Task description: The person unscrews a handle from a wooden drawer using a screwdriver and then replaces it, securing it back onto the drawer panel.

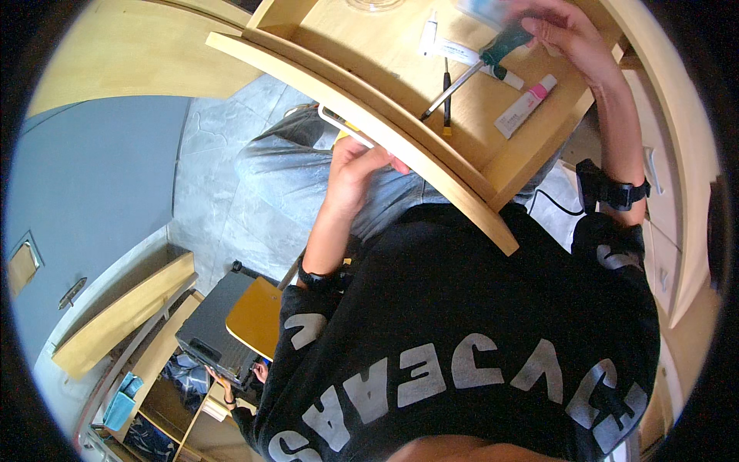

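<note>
My right hand [566,35] is over the open wooden drawer [377,81], its fingers closed round the dark green handle of a screwdriver [459,83]. The metal shaft slants down to the left, across a smaller black-and-yellow screwdriver [447,96]. A white tube with a dark cap [459,52] lies partly under it, beside a small white tube [429,33] and a pink-and-white tube [526,105]. My left hand [360,173] is closed at the white drawer handle [332,117], its fingertips partly hidden. Something yellow [348,133] shows behind that handle, mostly covered.
A clear round dish [375,4] and a blurred blue-white item [483,9] lie deeper in the drawer. At lower left another person's hands [222,383] touch a black case [223,323] near a yellow chair [254,317] and open shelves [165,404]. Drawers stand at right.
</note>
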A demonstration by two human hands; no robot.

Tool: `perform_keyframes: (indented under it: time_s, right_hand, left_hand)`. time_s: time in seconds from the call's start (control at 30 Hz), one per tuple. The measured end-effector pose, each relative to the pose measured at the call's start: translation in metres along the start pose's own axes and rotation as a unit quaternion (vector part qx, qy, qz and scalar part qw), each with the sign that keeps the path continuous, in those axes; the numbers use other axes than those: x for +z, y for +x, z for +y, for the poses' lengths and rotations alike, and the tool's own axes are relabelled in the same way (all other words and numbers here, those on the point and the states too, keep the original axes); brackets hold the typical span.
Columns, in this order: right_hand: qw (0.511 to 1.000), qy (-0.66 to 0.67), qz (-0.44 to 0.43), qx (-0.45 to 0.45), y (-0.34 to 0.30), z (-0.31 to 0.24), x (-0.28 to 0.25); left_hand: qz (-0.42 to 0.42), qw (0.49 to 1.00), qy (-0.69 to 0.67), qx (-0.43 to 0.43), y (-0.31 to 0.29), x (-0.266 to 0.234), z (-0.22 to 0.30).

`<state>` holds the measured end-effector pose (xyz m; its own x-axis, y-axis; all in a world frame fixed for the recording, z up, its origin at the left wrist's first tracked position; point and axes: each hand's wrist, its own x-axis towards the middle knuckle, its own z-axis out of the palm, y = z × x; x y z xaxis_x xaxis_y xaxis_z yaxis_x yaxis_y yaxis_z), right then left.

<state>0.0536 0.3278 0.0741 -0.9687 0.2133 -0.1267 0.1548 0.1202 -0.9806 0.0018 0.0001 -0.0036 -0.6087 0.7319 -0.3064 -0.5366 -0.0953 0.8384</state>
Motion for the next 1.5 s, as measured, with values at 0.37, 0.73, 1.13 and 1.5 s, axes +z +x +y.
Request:
perform_keyframes:
  time_s: [0.37, 0.73, 1.13, 1.5]
  right_hand:
    - [0.989, 0.132, 0.003, 0.067, -0.002, 0.003, -0.005]
    - [0.972, 0.189, 0.054, 0.129, 0.002, 0.003, -0.005]
    - [0.996, 0.014, 0.053, 0.065, -0.002, -0.001, 0.0]
    - [0.986, 0.116, 0.088, 0.077, 0.002, -0.001, 0.0]
  left_hand:
    - [0.001, 1.0, 0.014, -0.011, -0.001, 0.002, 0.002]
    - [-0.001, 1.0, -0.015, -0.007, -0.001, -0.002, -0.003]
    - [-0.008, 1.0, 0.016, -0.01, 0.0, -0.001, 0.0]
    - [-0.017, 1.0, 0.015, 0.001, 0.001, -0.004, 0.0]
